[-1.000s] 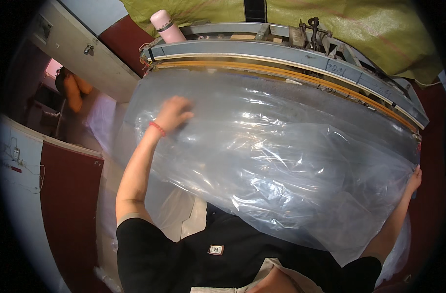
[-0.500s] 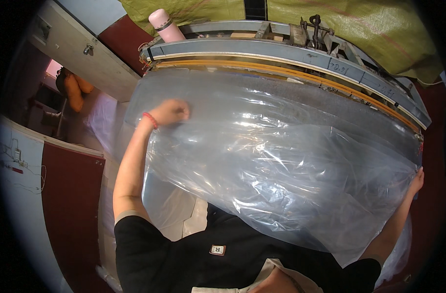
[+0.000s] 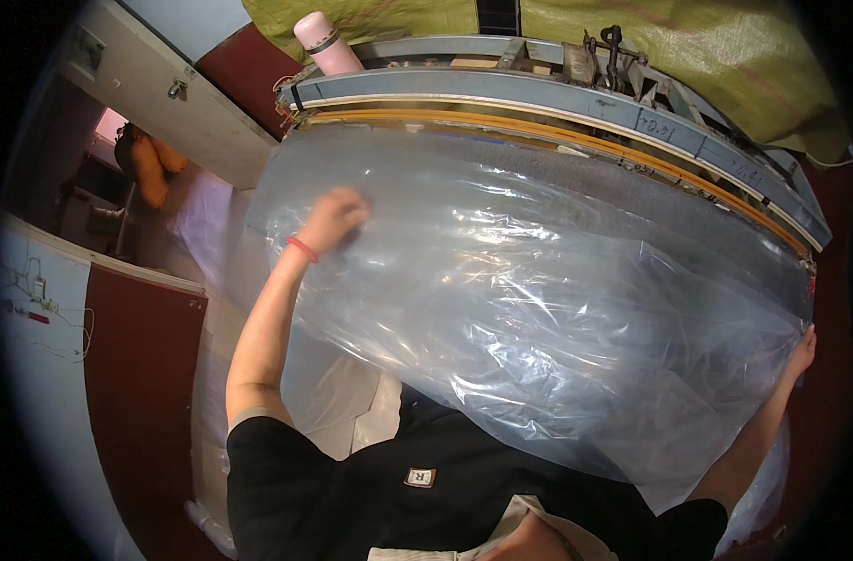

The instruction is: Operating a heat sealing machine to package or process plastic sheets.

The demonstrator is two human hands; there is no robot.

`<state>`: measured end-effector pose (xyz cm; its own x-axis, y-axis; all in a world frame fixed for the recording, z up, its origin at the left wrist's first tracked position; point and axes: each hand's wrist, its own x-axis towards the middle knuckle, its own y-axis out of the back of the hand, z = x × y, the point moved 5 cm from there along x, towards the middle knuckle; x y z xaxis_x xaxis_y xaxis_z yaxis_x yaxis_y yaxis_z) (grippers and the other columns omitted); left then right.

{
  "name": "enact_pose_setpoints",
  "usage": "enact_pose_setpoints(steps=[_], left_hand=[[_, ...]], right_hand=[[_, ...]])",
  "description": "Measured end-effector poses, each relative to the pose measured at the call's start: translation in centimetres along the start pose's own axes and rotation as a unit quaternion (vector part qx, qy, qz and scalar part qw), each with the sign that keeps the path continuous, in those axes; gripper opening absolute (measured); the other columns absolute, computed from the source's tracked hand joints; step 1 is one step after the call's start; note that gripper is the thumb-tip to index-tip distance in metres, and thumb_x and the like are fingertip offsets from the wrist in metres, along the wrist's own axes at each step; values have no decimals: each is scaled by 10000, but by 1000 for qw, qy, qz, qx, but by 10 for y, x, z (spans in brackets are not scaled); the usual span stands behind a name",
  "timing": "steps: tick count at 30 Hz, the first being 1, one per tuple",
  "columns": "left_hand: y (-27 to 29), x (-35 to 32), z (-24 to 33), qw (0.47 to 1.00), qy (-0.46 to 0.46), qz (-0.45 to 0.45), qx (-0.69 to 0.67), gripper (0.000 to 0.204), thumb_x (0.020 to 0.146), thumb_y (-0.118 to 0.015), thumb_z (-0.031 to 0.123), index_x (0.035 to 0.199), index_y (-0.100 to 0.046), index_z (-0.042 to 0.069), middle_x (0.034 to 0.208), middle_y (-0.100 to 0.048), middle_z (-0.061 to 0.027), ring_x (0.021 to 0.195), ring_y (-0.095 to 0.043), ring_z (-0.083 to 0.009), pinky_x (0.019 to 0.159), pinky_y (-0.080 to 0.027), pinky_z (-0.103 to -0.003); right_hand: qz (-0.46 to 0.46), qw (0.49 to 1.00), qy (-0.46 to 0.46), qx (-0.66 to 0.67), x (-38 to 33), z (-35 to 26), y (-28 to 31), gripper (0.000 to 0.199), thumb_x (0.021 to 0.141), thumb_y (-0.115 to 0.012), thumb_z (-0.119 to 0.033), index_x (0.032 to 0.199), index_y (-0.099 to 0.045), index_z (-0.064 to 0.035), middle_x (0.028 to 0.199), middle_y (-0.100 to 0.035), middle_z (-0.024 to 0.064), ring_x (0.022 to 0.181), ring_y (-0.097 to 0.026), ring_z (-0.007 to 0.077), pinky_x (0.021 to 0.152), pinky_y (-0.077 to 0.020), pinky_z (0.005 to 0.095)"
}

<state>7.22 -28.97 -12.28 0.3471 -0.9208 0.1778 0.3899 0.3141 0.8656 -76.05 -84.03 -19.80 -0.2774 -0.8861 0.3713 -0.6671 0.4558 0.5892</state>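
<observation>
A wide sheet of clear plastic film [image 3: 538,327] lies wrinkled and shiny across a grey worktop and hangs over its near edge against my body. At the far right edge, my right hand [image 3: 802,352] is closed on the film's corner, its fingers partly hidden. Over the left part of the film is my left hand [image 3: 336,219], a red bracelet at its wrist. Its fingers are curled in, slightly blurred; whatever they may pinch is hidden.
Behind the film runs a long grey metal bar [image 3: 464,86] with orange strips [image 3: 501,125] along it. A pink bottle [image 3: 329,47] and a metal clamp [image 3: 609,56] stand at the back. An open door [image 3: 164,93] is at left; yellow-green woven sheeting [image 3: 669,56] hangs behind.
My left hand has shifted slightly over the film, its wrist now lower and farther right. My right hand stays at the right edge. The whole view has shifted a little.
</observation>
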Motion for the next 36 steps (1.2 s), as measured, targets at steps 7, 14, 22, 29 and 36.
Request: enact_pose_setpoints(steps=[7, 14, 22, 29, 36], left_hand=[[5, 53, -23, 980, 94, 155, 83, 127, 731, -623, 155, 799, -625, 47, 803, -600, -80, 758, -548, -214, 712, -420, -301], [-24, 76, 6, 959, 67, 209, 180, 114, 699, -634, 157, 745, -589, 63, 746, -579, -81, 770, -528, -260, 684, -410, -345], [-28, 90, 11, 973, 24, 187, 135, 126, 699, -634, 150, 768, -563, 72, 773, -560, -93, 841, -508, -280, 719, -417, -364], [45, 95, -55, 899, 181, 319, -238, 185, 812, -431, 163, 715, -471, 11, 628, -451, -51, 578, -418, -137, 532, -350, -285], [0, 93, -97, 888, 122, 435, -82, 146, 813, -472, 150, 714, -443, 46, 632, -419, 17, 557, -356, -78, 513, -337, -229]], right_hand=[[20, 1000, -9, 22, -13, -15, 12, 559, 830, -451, -474, 1119, -511, 1, 1068, -554, 142, 962, -522, 252, 846, -380, 309], [-22, 981, -84, 176, -35, -44, 48, 526, 841, -467, -433, 1150, -483, -7, 1097, -528, 106, 994, -491, 201, 851, -379, 293], [3, 976, -68, 208, -14, -24, 74, 378, 831, -532, -312, 1066, -555, -18, 989, -571, 56, 917, -520, 165, 810, -397, 273], [85, 975, -91, 183, 5, -125, 14, 377, 796, -537, -366, 839, -633, -4, 792, -618, 75, 732, -543, 156, 690, -424, 303], [146, 979, 139, 7, -31, -155, -77, 269, 810, -544, -269, 754, -562, -7, 697, -576, 110, 641, -524, 222, 632, -415, 337]])
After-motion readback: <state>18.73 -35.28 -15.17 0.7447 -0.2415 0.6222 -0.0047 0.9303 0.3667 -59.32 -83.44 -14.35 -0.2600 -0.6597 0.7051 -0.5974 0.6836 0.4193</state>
